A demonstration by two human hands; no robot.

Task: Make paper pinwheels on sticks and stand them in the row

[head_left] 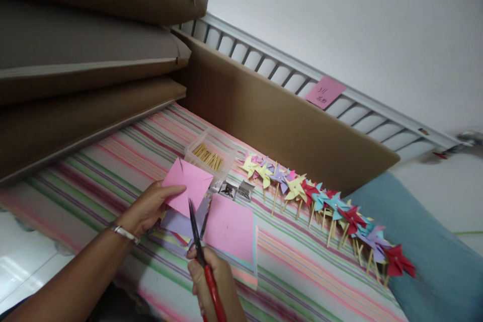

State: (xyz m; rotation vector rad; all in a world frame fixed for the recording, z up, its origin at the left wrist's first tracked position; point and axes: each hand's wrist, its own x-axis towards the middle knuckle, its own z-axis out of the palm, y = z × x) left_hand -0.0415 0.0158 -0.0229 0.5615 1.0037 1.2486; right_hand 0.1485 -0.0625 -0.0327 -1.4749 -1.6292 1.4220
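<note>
Left hand (153,207) pinches a pink square (191,179), slit twice, perhaps thrice; right hand (223,276) grips scissors (199,249); assembled pinwheels (320,198) line up, sheets (229,226) remain!

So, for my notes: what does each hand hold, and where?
Left hand: pink square, by its left side. Right hand: scissors, by the red handles.

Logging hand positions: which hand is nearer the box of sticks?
Left. Left hand, holding pink square, is just short of the box; right hand, holding scissors, is farther back toward the wearer.
</note>
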